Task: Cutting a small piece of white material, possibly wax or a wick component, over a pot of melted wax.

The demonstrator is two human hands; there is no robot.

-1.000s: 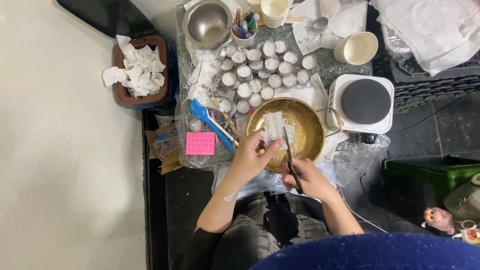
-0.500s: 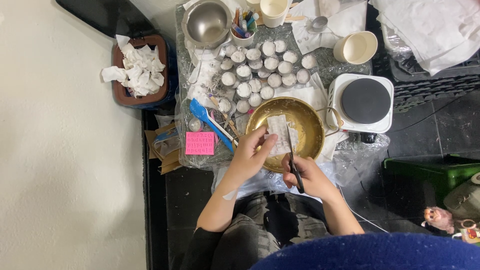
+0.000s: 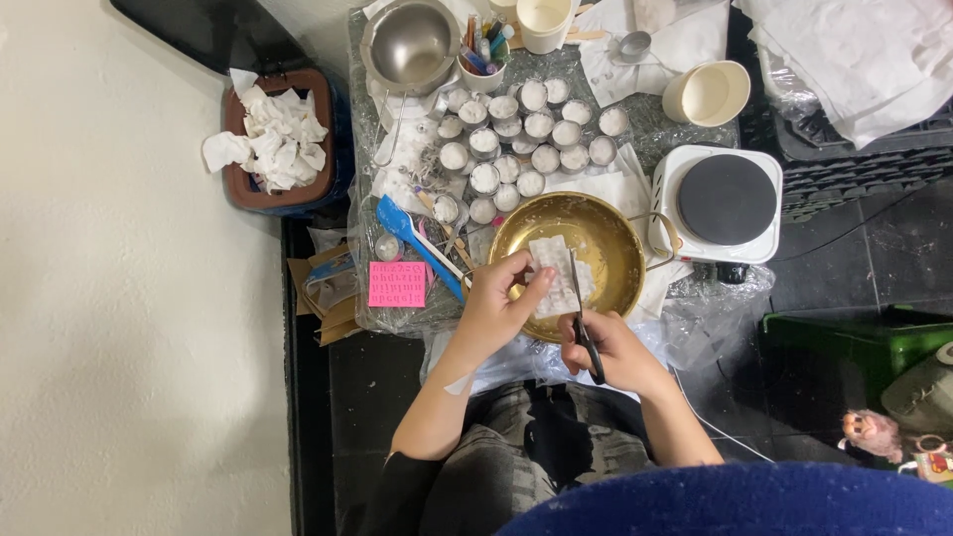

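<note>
The left hand [image 3: 496, 303] pinches a small white sheet [image 3: 552, 275] over the gold bowl [image 3: 606, 248]. The right hand [image 3: 608, 349], curled tight around black scissors [image 3: 579, 316], sits just below it. The blades point up, away from the person, touching the sheet's right edge.

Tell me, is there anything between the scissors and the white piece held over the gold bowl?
Nothing visible. The scissors in the right hand already meet the white piece, which the left hand holds over the gold bowl.
</note>
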